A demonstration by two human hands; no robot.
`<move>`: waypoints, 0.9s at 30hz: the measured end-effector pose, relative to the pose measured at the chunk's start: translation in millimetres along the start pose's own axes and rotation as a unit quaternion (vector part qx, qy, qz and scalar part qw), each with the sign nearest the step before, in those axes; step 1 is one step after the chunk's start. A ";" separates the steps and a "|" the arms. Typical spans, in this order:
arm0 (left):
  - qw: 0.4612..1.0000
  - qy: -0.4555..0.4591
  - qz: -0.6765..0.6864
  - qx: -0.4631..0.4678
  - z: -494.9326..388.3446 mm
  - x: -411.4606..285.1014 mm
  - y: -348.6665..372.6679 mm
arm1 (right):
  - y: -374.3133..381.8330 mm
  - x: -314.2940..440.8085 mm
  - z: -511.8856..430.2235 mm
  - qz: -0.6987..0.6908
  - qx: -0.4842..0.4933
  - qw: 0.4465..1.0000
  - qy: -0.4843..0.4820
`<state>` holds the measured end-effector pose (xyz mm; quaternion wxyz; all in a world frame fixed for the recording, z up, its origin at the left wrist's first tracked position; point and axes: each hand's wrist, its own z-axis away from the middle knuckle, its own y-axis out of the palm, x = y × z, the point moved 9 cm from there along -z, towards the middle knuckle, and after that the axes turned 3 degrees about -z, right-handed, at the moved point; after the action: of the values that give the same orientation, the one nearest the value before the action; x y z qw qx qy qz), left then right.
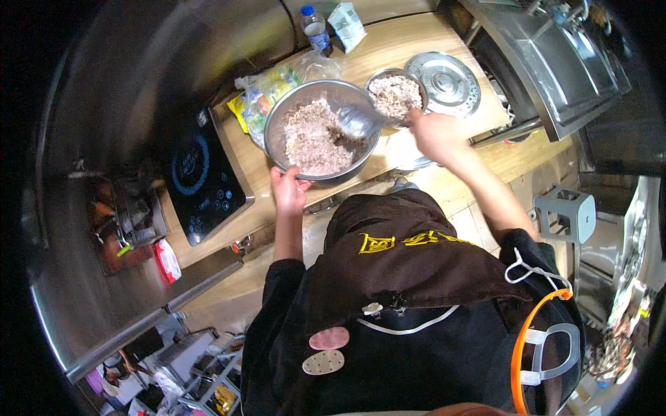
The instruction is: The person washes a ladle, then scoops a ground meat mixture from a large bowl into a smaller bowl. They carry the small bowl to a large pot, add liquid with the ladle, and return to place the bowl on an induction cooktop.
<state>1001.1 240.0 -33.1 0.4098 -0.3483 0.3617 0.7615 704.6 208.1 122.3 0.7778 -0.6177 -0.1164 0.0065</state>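
My left hand grips the near rim of a large metal mixing bowl, which holds a crumbly, pale pinkish-brown minced mixture. My right hand is closed around the handle of a metal spoon or ladle. Its blurred head is over the right side of the large bowl. Just behind my right hand stands a smaller metal bowl of similar mixture. A round metal lid lies to its right.
Plastic bags, a blue-capped bottle and a pale packet stand at the back of the wooden counter. An induction cooker is on the left, a metal sink at back right, and a plastic stool on the right.
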 end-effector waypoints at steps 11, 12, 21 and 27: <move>0.973 -0.046 -0.211 0.077 18.2 -100.9 21.5 | 15.2 63.3 55.4 -0.126 -0.089 0.985 -0.071; 0.975 -0.038 -0.157 0.151 10.4 -98.4 21.6 | 3.4 68.5 65.0 -0.127 -0.131 0.980 -0.083; 0.917 0.001 -0.360 0.169 40.0 -101.9 46.0 | 29.7 85.3 82.8 0.000 -0.221 0.969 -0.110; 0.888 0.102 -0.404 0.195 113.7 -114.3 87.8 | 10.6 48.2 94.4 -0.094 -0.270 0.954 -0.085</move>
<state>945.7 257.2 141.1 0.7027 -0.4533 0.3708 0.4040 735.0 308.7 140.3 0.5660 -0.7882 -0.2373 -0.0458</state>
